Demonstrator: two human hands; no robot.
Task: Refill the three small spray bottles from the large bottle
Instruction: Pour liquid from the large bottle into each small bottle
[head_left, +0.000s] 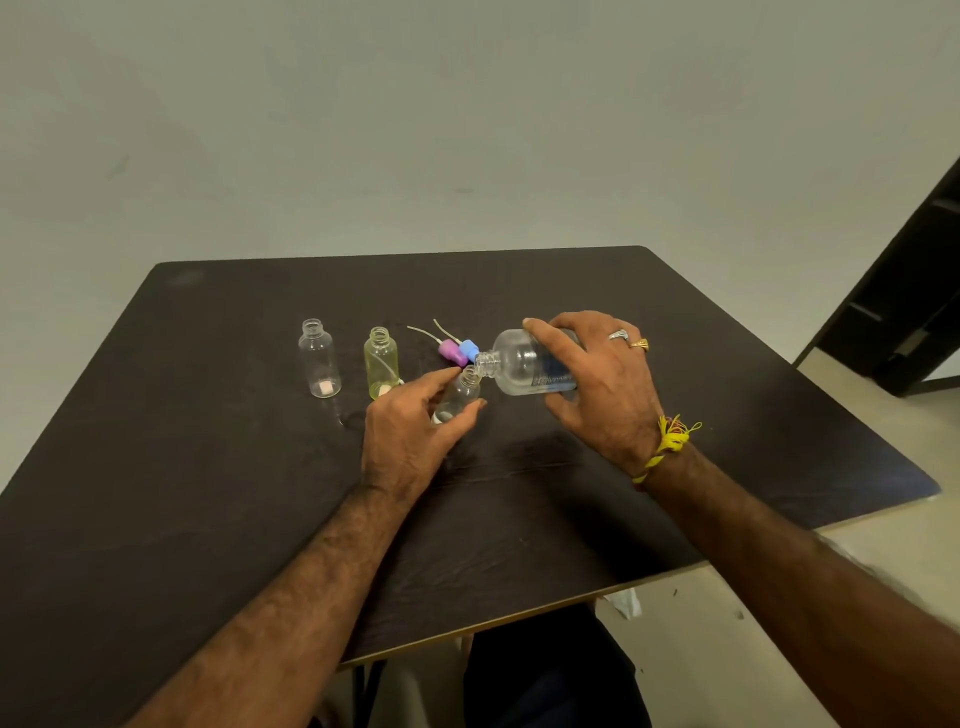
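Right hand (597, 384) has its grip wrapped around the large bottle (524, 364), fingers over the top, thumb under, bottle tipped nearly horizontal with its open neck pointing left. Left hand (410, 431) pinches the small clear bottle (460, 395) between thumb and fingers, leaning it a little toward the large neck. The 2 mouths are touching or just apart; we can't tell which.

We read this as the pour into bottle 1 of 3. No stream is visible, and liquid level in either bottle is hard to judge; a trace at the small bottle's base, maybe.

Next move, our call: tip the large bottle a bit further, slowly. The small mouth is narrow, so the lips need to stay lined up or we spill on the worktop (675, 322). Left grip must hold the small bottle steady while it takes weight.

Pose: both forearms come in from the near edge, converging at mid-worktop. Right wrist is raised and rolled inward, with a yellow thread (670, 441) at the wrist. Left wrist is low, near the surface.

Further out: the yellow-tinted bottle (382, 361) and another clear bottle (319, 358) stand upright and uncapped to the left, well apart from the pour. 2 spray caps, pink (450, 352) and blue (469, 348), lie just behind the small bottle, dip tubes pointing away.
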